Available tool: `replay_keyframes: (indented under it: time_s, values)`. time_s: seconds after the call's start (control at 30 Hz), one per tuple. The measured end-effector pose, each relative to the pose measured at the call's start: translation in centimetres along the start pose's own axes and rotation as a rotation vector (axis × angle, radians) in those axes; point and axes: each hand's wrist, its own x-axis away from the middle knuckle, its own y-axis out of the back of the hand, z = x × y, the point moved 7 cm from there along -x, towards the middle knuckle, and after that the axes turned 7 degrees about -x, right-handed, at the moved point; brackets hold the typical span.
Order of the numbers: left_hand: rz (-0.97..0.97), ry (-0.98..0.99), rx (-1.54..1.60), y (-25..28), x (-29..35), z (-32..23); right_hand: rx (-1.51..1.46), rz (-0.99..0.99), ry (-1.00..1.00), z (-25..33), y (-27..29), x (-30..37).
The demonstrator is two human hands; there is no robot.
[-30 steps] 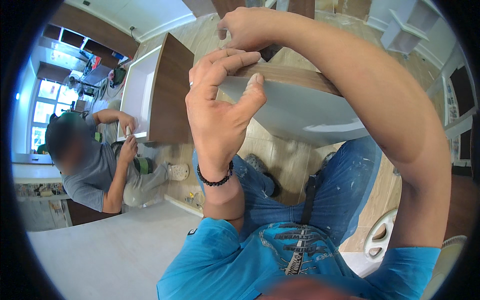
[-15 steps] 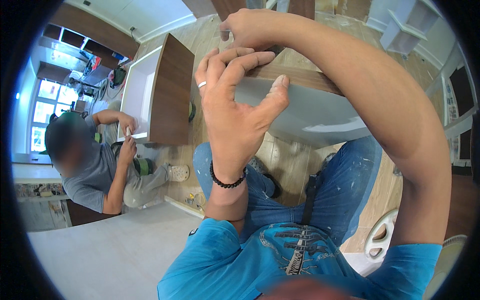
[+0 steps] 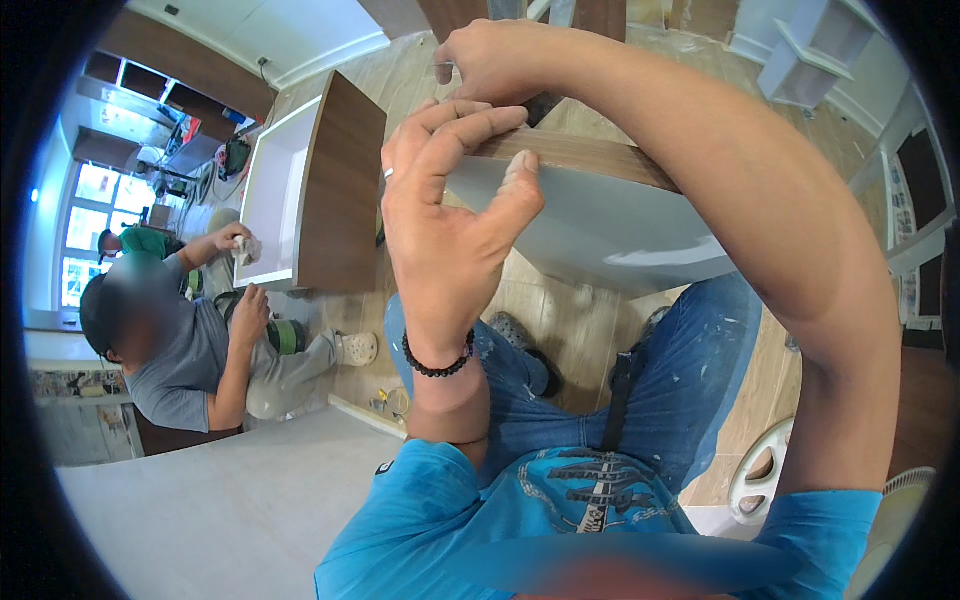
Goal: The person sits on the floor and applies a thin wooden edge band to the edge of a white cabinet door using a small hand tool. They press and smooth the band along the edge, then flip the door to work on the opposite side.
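Note:
A grey-faced box [image 3: 610,225] with a brown wood-grain edge [image 3: 580,150] stands in front of my knees. My left hand [image 3: 445,225], with a ring and a black bead bracelet, bends over the left end of that edge. Its thumb lies near the grey face while the fingers curve over the top, so the edge sits between them. Beyond it, my right hand [image 3: 500,60] reaches across from the right at the box's far left corner. Its fingers curl downward, and whatever they hold is hidden behind the hand and wrist.
At left a co-worker in grey [image 3: 185,345] sits by a brown and white open cabinet [image 3: 340,190], a pale wad in one hand. Another person in green [image 3: 145,240] is behind. A pale board [image 3: 230,490] spans the lower left. A white wheel-shaped piece [image 3: 760,475] lies at right.
My left hand has slid a little left along the wood edge. My right hand has shifted slightly. The co-worker's hands have parted, one now showing a pale wad, and the person in green has come into view.

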Motion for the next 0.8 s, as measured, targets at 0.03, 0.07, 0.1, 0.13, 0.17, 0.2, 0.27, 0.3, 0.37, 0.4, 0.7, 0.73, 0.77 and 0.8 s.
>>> replay_keyframes:
  time_s: [0.03,0.07,0.1,0.13,0.17,0.2,0.27,0.3,0.37,0.4,0.7,0.73,0.77,0.8]
  values:
    - [0.001,-0.064,-0.084,-0.1,0.1,-0.8,-0.001,-0.003,0.0,-0.2,0.0,0.0]
    - [0.002,-0.125,-0.173,-0.1,0.2,-1.4,-0.005,-0.003,0.004,-0.1,0.1,0.1]
    - [-0.004,-0.111,-0.136,0.0,0.1,-1.3,-0.009,-0.002,0.008,0.1,0.2,0.2]
    - [-0.011,-0.097,-0.099,0.1,0.0,-1.0,-0.02,0.005,-0.015,0.0,0.3,0.2]
    - [-0.018,-0.083,-0.062,0.2,-0.1,-0.6,-0.03,0.011,-0.037,0.1,0.6,0.3]
    - [-0.006,-0.029,0.014,0.3,-0.2,0.2,-0.039,0.018,-0.059,0.0,0.6,0.3]
    - [0.018,0.075,0.169,0.8,-0.5,2.1,-0.024,0.009,-0.03,-0.2,0.3,-0.1]
    - [0.021,0.048,0.19,1.2,-0.7,3.0,-0.015,0.002,-0.017,-0.4,0.2,-0.2]
    - [-0.053,0.216,0.314,2.5,-0.6,4.4,-0.017,-0.015,-0.009,-0.5,0.0,0.0]
    - [-0.097,0.214,0.357,3.3,-0.6,5.0,-0.019,-0.021,-0.004,-0.4,-0.1,0.1]
    - [-0.376,0.223,0.315,5.9,-0.5,7.3,-0.054,0.02,0.028,-3.0,1.1,-1.3]
    - [-0.374,0.227,0.348,5.9,-0.5,7.6,-0.05,0.019,0.026,-3.5,1.2,-1.5]
    - [-0.374,0.228,0.38,6.0,-0.5,7.9,-0.057,0.025,0.044,-3.4,1.3,-1.6]
    - [-0.359,0.234,0.402,6.1,-0.5,8.3,-0.064,0.041,0.058,-3.4,1.5,-1.5]
